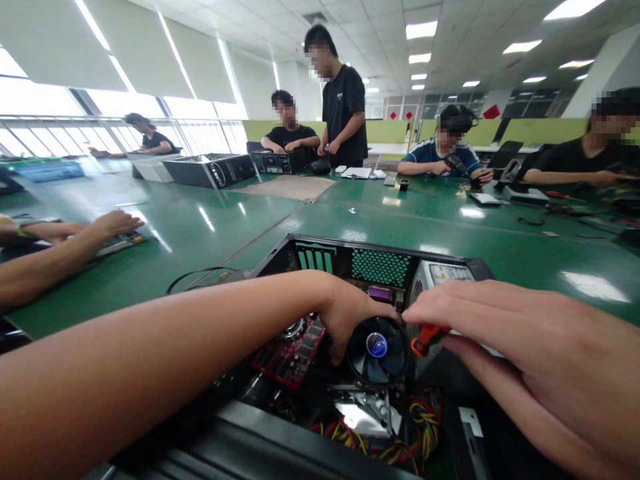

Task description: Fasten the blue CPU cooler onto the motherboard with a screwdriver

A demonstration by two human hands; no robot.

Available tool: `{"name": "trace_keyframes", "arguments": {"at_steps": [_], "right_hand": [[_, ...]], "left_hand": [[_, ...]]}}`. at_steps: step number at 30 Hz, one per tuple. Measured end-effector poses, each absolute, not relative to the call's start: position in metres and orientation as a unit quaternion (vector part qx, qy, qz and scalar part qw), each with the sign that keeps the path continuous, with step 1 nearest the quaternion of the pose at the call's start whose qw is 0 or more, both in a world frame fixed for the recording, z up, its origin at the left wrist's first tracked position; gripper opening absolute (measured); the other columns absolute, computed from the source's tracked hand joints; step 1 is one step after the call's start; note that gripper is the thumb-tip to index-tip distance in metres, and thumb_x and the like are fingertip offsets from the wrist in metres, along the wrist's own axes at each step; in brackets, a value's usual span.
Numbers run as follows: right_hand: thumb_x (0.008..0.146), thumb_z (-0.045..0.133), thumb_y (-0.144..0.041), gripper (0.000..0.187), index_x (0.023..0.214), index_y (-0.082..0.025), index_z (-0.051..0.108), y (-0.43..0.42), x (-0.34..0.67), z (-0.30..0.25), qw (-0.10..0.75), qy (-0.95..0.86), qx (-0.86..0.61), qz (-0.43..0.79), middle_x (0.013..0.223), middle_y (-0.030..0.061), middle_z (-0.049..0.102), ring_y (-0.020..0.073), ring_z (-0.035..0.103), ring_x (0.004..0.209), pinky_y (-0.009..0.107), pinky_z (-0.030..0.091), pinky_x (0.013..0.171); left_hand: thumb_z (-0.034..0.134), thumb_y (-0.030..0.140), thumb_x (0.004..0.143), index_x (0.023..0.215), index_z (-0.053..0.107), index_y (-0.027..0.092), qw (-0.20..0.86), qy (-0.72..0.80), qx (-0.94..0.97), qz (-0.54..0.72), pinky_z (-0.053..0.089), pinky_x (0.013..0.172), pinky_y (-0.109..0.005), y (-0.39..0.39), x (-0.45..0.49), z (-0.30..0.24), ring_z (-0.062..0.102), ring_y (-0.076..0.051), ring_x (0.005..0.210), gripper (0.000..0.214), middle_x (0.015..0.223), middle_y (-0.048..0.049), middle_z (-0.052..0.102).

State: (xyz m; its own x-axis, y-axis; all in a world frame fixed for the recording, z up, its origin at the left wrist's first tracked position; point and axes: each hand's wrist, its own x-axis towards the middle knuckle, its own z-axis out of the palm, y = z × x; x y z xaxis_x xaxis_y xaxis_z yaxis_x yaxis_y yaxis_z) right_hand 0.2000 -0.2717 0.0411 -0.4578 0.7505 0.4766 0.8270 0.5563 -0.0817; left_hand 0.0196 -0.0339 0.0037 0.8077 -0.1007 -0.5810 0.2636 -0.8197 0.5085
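An open black computer case (390,250) lies in front of me with its inside facing up. My left hand (350,313) reaches into it, its thumb and fingers curved round the rim of a round black cooling fan (377,360) with a blue hub. My right hand (520,353) is closed round an orange-and-black handled tool (427,339) beside the fan; most of the tool is hidden by the hand. Left of the fan sits a red circuit board (295,353). Below the fan are a shiny metal plate (365,417) and bundled coloured wires (425,427).
The case stands on a green table (250,230). At the left, another person's hands (115,227) work on a circuit board. Across the table, several people handle parts, with another black computer case (213,170) and a brown mat (285,188) there. Cables (575,210) lie at the right.
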Motion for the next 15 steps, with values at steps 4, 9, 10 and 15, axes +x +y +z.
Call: {"name": "trace_keyframes", "arguments": {"at_steps": [4, 9, 10, 15], "right_hand": [[0.123, 0.051, -0.034, 0.018, 0.126, -0.032, 0.069, -0.27, 0.196, 0.044, 0.222, -0.84, -0.487, -0.087, 0.106, -0.0025, 0.091, 0.0203, 0.089, 0.081, 0.03, 0.069, 0.06], [0.121, 0.046, -0.024, 0.027, 0.132, -0.026, 0.071, -0.266, 0.188, 0.04, 0.218, -0.849, -0.472, -0.093, 0.116, 0.003, 0.093, 0.0238, 0.09, 0.095, 0.033, 0.073, 0.077], [0.119, 0.045, -0.02, 0.03, 0.14, -0.025, 0.067, -0.267, 0.187, 0.039, 0.214, -0.85, -0.473, -0.086, 0.124, 0.0057, 0.092, 0.025, 0.09, 0.103, 0.035, 0.073, 0.086], [0.109, 0.066, -0.025, 0.047, 0.155, -0.031, 0.07, -0.277, 0.196, 0.03, 0.266, -0.845, -0.463, -0.021, 0.132, 0.0079, 0.091, 0.034, 0.089, 0.114, 0.044, 0.074, 0.092]], "left_hand": [[0.098, 0.009, 0.054, 0.179, 0.041, 0.019, 0.278, 0.046, 0.905, -0.319, 0.054, 0.131, -0.049, -0.036, 0.022, 0.006, 0.066, -0.042, 0.157, 0.138, 0.171, -0.0188, 0.068], [0.102, 0.014, 0.053, 0.177, 0.045, 0.019, 0.287, 0.051, 0.904, -0.311, 0.056, 0.13, -0.05, -0.035, 0.023, 0.004, 0.069, -0.044, 0.152, 0.136, 0.163, -0.0164, 0.074], [0.101, 0.013, 0.052, 0.176, 0.046, 0.02, 0.29, 0.051, 0.903, -0.312, 0.056, 0.13, -0.05, -0.034, 0.023, 0.003, 0.071, -0.043, 0.151, 0.135, 0.16, -0.0146, 0.076], [0.099, 0.012, 0.051, 0.169, 0.057, 0.027, 0.282, 0.055, 0.914, -0.288, 0.059, 0.126, -0.046, -0.033, 0.02, 0.006, 0.072, -0.042, 0.148, 0.126, 0.158, -0.007, 0.079]]}}
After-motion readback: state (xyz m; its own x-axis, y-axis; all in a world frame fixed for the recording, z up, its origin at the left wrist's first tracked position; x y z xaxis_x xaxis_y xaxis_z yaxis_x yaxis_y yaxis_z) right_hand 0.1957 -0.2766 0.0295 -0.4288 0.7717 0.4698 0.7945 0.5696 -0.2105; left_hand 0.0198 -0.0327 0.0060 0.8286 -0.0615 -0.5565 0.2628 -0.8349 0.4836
